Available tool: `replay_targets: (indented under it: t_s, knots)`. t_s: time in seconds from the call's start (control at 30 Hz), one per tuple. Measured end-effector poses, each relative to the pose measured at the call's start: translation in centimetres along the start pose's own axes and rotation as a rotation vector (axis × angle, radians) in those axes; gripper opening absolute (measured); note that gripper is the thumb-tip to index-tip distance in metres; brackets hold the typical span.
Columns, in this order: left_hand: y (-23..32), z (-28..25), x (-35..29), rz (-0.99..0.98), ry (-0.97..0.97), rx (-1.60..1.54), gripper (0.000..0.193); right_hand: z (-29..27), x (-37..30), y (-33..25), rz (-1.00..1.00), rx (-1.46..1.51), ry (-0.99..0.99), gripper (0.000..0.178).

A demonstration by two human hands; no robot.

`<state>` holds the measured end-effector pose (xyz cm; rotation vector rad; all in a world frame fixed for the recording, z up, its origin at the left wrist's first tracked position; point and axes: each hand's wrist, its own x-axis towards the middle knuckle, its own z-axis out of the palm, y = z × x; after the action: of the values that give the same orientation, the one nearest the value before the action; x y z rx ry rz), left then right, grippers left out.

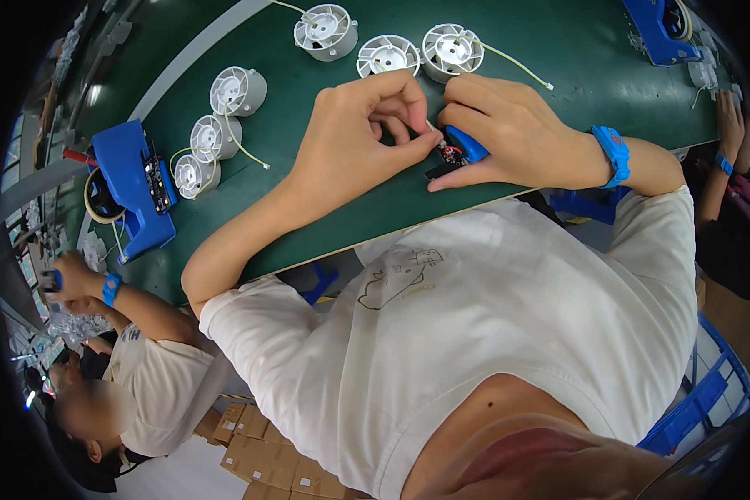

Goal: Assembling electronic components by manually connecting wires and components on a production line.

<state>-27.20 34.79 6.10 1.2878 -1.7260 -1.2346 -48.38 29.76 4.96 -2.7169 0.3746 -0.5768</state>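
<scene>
My right hand [508, 125] is closed around a small blue housing [468, 143] with a dark circuit board [452, 155] and red wires at its near end, close to the table's front edge. Right beside it, my left hand [362, 121] pinches a thin, pale piece, perhaps a wire end, between thumb and forefinger at the board. My fingers hide most of that piece and much of the housing. Beyond my hands stand white round fan units [452, 52], some trailing a pale cable [517, 65] with a small plug.
More white fan units [237, 92] line the green table [283, 108] on the left. A blue holder [129, 187] with a tape roll and dark circuit boards [155, 179] stands there; another blue holder [667, 37] is far right. Co-workers sit at both sides, one hand [729, 125] at right.
</scene>
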Motion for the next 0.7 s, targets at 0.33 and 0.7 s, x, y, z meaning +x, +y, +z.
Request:
replay_targets:
  t_s: [0.33, 0.7]
  knots:
    - [0.6, 0.7, -0.6, 0.287, -0.028, 0.218, 0.020, 0.3, 0.1, 0.2, -0.024, -0.048, 0.022, 0.053]
    - [0.6, 1.9, -1.3, 0.434, -0.009, 0.340, 0.023, -0.3, 0.2, 0.3, -0.044, -0.002, -0.032, 0.053]
